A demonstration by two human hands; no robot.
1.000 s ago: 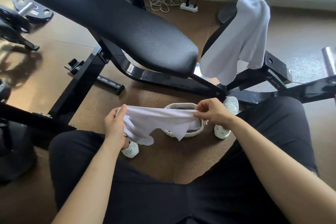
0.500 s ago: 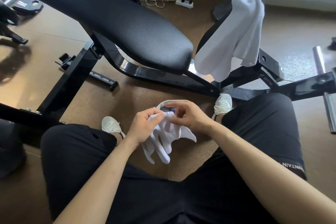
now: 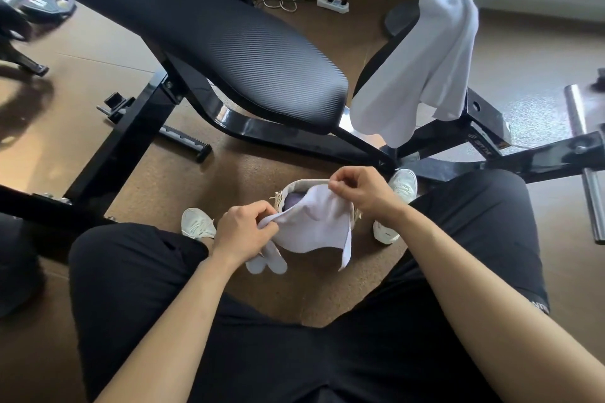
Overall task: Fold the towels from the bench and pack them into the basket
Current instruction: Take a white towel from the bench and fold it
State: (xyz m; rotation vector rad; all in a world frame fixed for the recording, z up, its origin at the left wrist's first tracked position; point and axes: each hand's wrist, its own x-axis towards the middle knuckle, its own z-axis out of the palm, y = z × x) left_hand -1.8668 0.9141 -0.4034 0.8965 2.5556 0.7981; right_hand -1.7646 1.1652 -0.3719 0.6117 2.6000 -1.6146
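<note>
A small white towel (image 3: 319,226) hangs between my two hands, partly doubled over, above the floor between my knees. My left hand (image 3: 244,232) pinches its near left edge; my right hand (image 3: 361,191) pinches its far right corner. Beneath the towel stands a small pale basket (image 3: 299,185) on the floor, mostly hidden, with something dark inside. A second white towel (image 3: 422,65) drapes over the black bench's (image 3: 235,39) upright part at the right.
The bench's black steel frame (image 3: 131,137) and legs cross the brown floor ahead of me. My white shoes (image 3: 196,224) flank the basket. Weight plates (image 3: 39,3) lie far left, a power strip (image 3: 332,5) with cables by the wall, a chrome bar (image 3: 586,154) at right.
My hands first came together, doubling the stretched towel over, then drew apart again. The towel now hangs shorter and lies over the basket's opening.
</note>
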